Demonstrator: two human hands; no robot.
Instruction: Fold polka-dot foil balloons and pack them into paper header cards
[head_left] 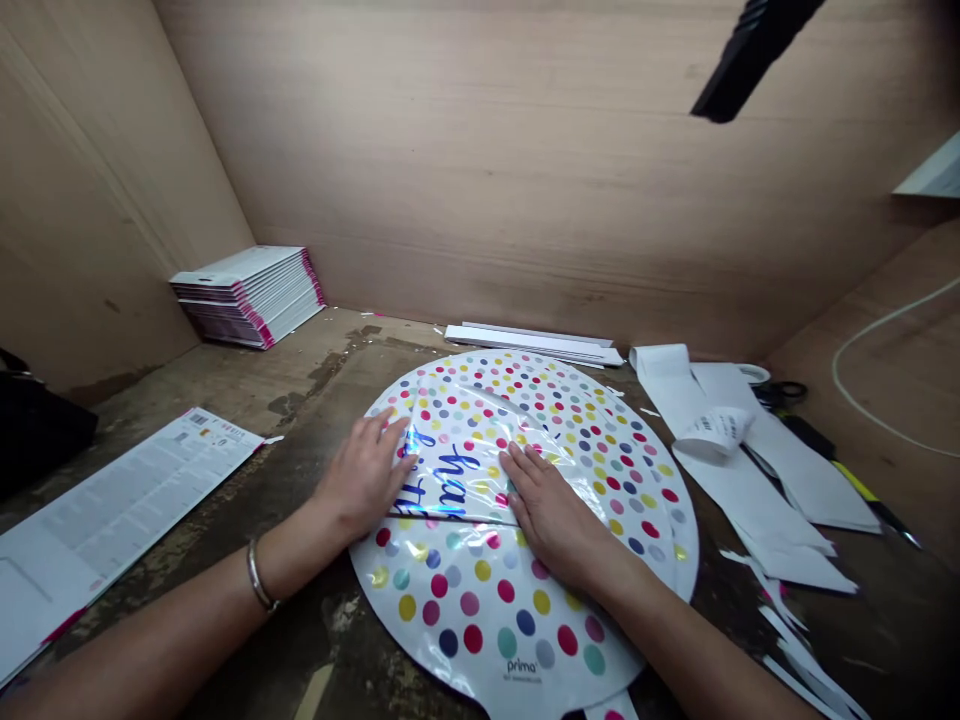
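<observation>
A round, flat foil balloon (480,590) with coloured dots and the word "prima" lies on the work surface, apparently with more dotted sheets under it. Its upper part is folded over, and blue lettering shows on the folded flap (457,470). My left hand (367,470) rests on the left edge of that flap, fingers stretched out. On the right part of the flap my right hand (547,500) lies flat with its fingers extended. Both palms press on the shiny foil, and neither hand grips anything.
Stacked printed cardboard sleeves (255,295) stand at the back left; another printed card (142,520) lies nearer. White paper strips (757,480), black-handled scissors (787,390) and a yellow-and-black cutter (874,500) are on the right. White strips (532,343) lie along the back wooden wall.
</observation>
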